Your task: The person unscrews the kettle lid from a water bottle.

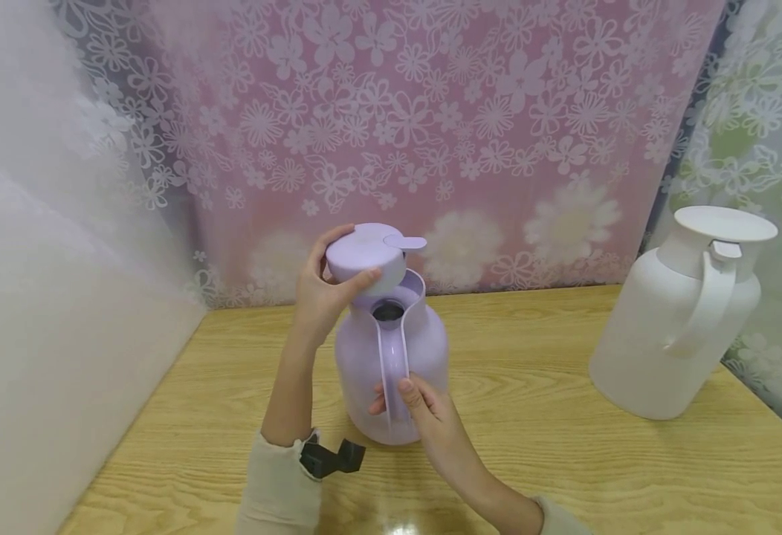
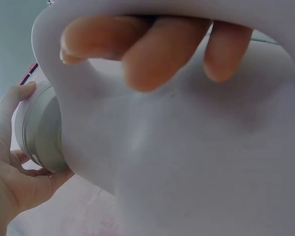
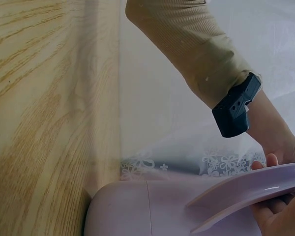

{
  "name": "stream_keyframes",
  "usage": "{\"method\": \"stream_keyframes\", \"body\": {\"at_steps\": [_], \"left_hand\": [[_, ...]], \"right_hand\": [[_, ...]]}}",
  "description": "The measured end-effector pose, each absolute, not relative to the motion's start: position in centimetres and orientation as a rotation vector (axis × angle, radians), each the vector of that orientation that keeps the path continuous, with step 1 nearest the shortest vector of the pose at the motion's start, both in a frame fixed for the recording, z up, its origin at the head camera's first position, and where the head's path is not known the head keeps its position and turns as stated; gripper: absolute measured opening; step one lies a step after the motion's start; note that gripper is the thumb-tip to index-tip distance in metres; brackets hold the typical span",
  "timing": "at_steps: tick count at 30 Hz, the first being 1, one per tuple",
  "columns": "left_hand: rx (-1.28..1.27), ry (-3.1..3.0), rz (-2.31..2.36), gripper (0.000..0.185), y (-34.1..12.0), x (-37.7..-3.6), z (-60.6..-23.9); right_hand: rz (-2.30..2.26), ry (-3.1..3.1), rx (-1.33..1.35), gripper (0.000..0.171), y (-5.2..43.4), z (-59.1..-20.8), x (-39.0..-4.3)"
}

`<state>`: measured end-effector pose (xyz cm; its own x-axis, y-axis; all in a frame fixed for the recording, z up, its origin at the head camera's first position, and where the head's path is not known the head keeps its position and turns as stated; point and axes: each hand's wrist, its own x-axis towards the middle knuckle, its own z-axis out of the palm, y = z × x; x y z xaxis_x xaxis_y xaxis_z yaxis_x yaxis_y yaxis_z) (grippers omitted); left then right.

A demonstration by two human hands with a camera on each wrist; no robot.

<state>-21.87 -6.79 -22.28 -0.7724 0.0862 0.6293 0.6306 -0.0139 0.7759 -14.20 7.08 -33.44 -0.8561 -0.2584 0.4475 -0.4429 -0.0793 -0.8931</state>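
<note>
A lilac thermos jug (image 1: 431,349) stands upright on the table, its dark round opening showing within the neck. My left hand (image 1: 320,290) grips the jug's round lid (image 1: 364,249) by its sides, thumb in front. The lid, with a small lever sticking out to the right, sits over the far left of the neck; whether it touches the rim I cannot tell. My right hand (image 1: 434,416) holds the handle (image 1: 394,357), thumb on its outside. In the left wrist view, the right hand's fingers (image 2: 157,54) come through the handle, and the lid's pale underside (image 2: 42,128) shows.
A white jug (image 1: 679,319) with a wide flat top stands on the right of the wooden table (image 1: 525,461). A pink flowered sheet (image 1: 431,134) rises behind, and a pale wall (image 1: 63,297) lies to the left. A black strap mount (image 1: 331,457) is on the left wrist.
</note>
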Motion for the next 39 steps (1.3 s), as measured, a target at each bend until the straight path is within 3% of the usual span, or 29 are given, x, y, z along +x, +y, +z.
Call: {"method": "stream_keyframes", "body": {"at_steps": [39], "left_hand": [[-0.606, -1.811, -1.873, 0.066, -13.8, -20.8, -25.6]], "right_hand": [[2.073, -2.013, 0.802, 0.030, 7.3, -33.7, -14.3]]}}
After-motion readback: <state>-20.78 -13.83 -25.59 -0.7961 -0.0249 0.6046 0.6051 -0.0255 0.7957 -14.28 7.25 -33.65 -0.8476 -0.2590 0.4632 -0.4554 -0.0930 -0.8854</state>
